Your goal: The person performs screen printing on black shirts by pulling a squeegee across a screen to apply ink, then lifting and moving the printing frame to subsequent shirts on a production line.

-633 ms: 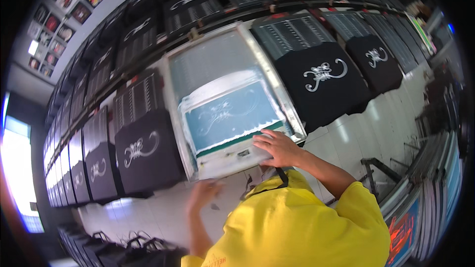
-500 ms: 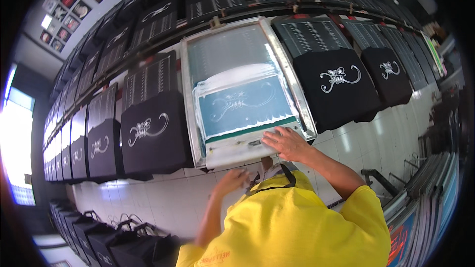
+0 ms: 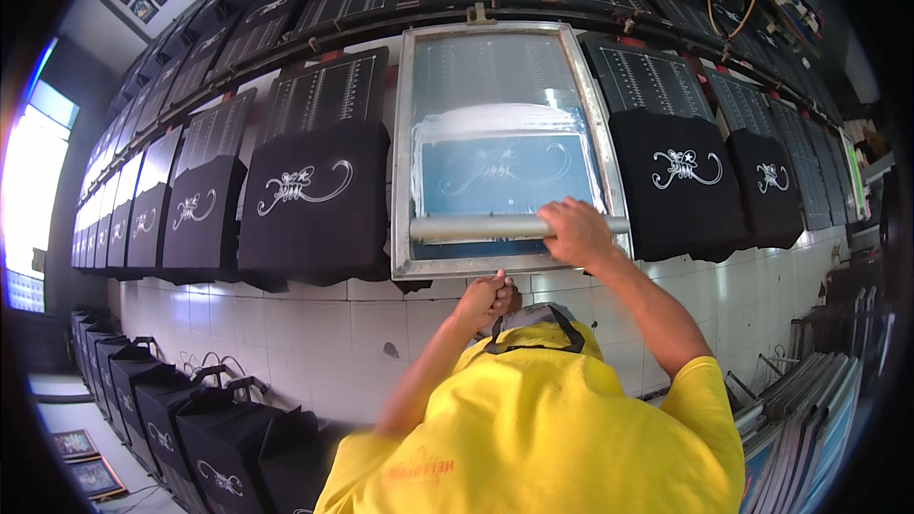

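Observation:
A screen printing frame with a silver rim and blue-green mesh lies in front of me, white ink banded across its middle. Through the mesh a scroll-and-flower design shows. Near the frame's close end, a long grey squeegee spans the mesh from side to side. My right hand is closed over the squeegee toward its right end. Just below the frame's near rim is my left hand, its fingers curled together; whatever they may hold is hidden.
Black shirts with white scroll prints lie on boards left and right of the frame. A rail runs behind it. More black shirts hang low at left. Stacked frames stand at lower right; orange cords dangle at far right.
The squeegee has tipped up from leaning back over the near rim and sits farther in on the mesh. My right hand now wraps it. My left hand has risen to the near rim, fingers curled.

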Available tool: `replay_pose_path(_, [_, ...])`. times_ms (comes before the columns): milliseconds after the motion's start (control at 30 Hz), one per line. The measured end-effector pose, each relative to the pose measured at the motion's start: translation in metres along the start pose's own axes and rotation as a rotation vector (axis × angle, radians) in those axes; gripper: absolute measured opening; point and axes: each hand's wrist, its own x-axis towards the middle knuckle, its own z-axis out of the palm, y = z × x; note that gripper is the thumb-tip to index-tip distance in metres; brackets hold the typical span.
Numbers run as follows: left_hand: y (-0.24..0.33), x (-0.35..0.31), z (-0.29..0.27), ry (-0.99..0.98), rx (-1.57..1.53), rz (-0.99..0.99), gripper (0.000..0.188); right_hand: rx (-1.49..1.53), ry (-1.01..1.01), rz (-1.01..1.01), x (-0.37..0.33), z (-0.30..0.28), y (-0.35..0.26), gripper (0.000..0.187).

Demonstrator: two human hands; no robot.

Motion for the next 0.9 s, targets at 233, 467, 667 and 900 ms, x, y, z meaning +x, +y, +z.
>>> replay_pose_path(233, [0.007, -0.008, 0.010, -0.003, -0.017, -0.014, 0.026, 0.014, -0.105, 0.030, 0.004, -0.028, -0.003, 0.026])
replay_pose_path(467, [0.005, -0.007, 0.007, -0.036, 0.019, 0.001, 0.027, -0.113, -0.116, -0.089, -0.036, 0.006, -0.019, 0.029])
replay_pose_path(667, [0.003, -0.003, -0.001, -0.096, -0.153, -0.082, 0.027, -0.169, -0.024, -0.057, -0.002, 0.025, -0.001, 0.032])
replay_pose_path(900, [0.011, -0.001, -0.001, -0.157, -0.188, -0.137, 0.030, -0.115, -0.084, -0.054, -0.002, 0.011, -0.006, 0.030])
